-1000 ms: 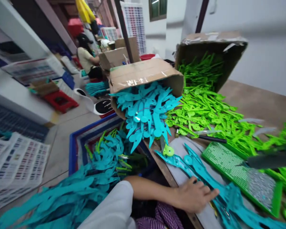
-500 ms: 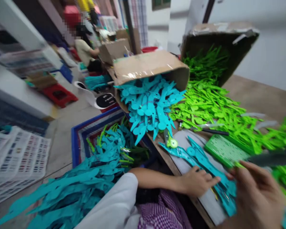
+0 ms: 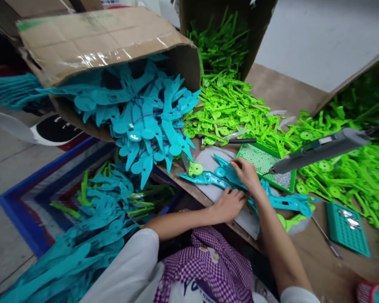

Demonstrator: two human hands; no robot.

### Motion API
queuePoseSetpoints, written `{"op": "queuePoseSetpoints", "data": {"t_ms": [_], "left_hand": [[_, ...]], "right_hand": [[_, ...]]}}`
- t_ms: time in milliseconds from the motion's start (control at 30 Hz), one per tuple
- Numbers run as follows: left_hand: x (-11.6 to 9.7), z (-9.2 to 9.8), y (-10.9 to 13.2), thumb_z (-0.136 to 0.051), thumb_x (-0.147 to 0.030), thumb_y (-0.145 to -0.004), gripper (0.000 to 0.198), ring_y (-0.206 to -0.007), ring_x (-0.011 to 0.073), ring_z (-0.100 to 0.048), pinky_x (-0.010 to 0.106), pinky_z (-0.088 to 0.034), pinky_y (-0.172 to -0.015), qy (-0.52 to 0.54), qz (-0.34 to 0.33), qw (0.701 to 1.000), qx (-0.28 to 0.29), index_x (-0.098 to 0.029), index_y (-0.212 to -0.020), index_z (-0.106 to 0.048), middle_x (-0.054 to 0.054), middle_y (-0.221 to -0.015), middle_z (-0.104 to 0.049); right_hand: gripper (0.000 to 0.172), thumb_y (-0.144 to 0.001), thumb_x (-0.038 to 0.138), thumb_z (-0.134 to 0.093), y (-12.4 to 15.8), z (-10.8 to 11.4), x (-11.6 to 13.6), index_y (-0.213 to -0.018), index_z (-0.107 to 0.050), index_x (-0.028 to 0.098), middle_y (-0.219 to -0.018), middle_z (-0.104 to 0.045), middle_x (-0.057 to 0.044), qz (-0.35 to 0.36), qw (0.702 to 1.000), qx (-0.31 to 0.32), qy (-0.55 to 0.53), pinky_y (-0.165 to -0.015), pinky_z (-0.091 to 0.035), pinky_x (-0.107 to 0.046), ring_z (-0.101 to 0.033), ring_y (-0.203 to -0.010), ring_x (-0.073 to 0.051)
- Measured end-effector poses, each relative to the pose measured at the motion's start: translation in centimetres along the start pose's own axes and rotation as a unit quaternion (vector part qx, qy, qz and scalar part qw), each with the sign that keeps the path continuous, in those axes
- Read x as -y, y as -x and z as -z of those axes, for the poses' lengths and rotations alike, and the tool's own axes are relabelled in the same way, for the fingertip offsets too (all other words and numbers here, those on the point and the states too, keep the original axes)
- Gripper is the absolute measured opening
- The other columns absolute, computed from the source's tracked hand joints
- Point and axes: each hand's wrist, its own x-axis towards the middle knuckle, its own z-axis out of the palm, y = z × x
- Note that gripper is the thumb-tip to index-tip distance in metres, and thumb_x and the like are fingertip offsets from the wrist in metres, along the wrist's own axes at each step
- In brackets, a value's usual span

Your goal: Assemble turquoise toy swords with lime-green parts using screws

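On the far left a blue-rimmed bin (image 3: 17, 219) stands on the floor, blue parts (image 3: 104, 206) heaped in it and over its near side, a few green strips among them; above it a carton (image 3: 107, 35) lies tipped, blue pieces (image 3: 142, 122) spilling from its mouth. Next, on the table, the blue shells (image 3: 204, 177) lie on a pale cloth (image 3: 206, 160), under and beside both hands; a green disc (image 3: 196, 169) sits at the left shell's edge.

The left hand (image 3: 229, 205) rests palm down, fingers bent over the shells — I cannot tell whether they grip; the right hand (image 3: 245, 174), just beyond, has thumb and fingers bent down at a shell — whether they pinch anything is hidden. Further right, a grey driver (image 3: 325, 150) points over a green tray (image 3: 255, 156); green parts (image 3: 236, 113) spread behind; a thin rod (image 3: 326, 237) and a teal tray (image 3: 350, 235) lie nearer.
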Motion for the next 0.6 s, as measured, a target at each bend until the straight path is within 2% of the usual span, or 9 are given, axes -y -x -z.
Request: {"op": "queuePoseSetpoints", "data": {"t_ms": [100, 200, 367, 600], "left_hand": [[0.0, 0.1, 0.0, -0.035, -0.019, -0.095, 0.030, -0.099, 0.0221, -0.048, 0.041, -0.034, -0.086, 0.005, -0.001, 1.000, -0.003, -0.015, -0.121, -0.051, 0.009, -0.109, -0.056], [0.0, 0.4, 0.0, -0.035, -0.018, -0.095, 0.027, -0.099, 0.0225, -0.047, 0.041, -0.034, -0.087, 0.011, -0.008, 1.000, -0.006, -0.015, -0.115, -0.053, 0.009, -0.107, -0.056], [0.2, 0.6, -0.1, -0.037, -0.019, -0.094, 0.027, -0.098, 0.0227, -0.048, 0.042, -0.034, -0.088, 0.014, -0.011, 1.000, 0.010, -0.015, -0.113, -0.055, 0.010, -0.110, -0.055], [0.1, 0.6, -0.1, -0.034, -0.018, -0.095, 0.031, -0.098, 0.0221, -0.047, 0.041, -0.034, -0.087, 0.022, -0.002, 1.000, -0.002, -0.015, -0.121, -0.050, 0.009, -0.107, -0.054]], "right_hand": [[0.025, -0.089, 0.039, -0.046, -1.5, -1.2, -0.4, -0.089, -0.063, 0.021, -0.085, -0.069, -0.008, 0.040, 0.998, 0.011, 0.041, -0.073, -0.046, -0.035, -0.063, -0.078, -0.022], [0.024, -0.091, 0.037, -0.044, -1.7, -1.8, -1.0, -0.092, -0.061, 0.020, -0.091, -0.068, -0.009, 0.060, 0.995, 0.023, 0.078, -0.077, -0.045, -0.036, -0.062, -0.083, -0.024], [0.022, -0.093, 0.035, -0.041, -1.8, -2.3, -0.7, -0.095, -0.059, 0.021, -0.093, -0.067, -0.010, 0.054, 0.987, 0.052, 0.141, -0.073, -0.043, -0.036, -0.061, -0.083, -0.025], [0.020, -0.091, 0.035, -0.042, -2.5, -2.1, -1.2, -0.091, -0.056, 0.021, -0.084, -0.066, -0.007, 0.042, 0.992, 0.083, 0.085, -0.070, -0.042, -0.033, -0.060, -0.074, -0.022]]}}
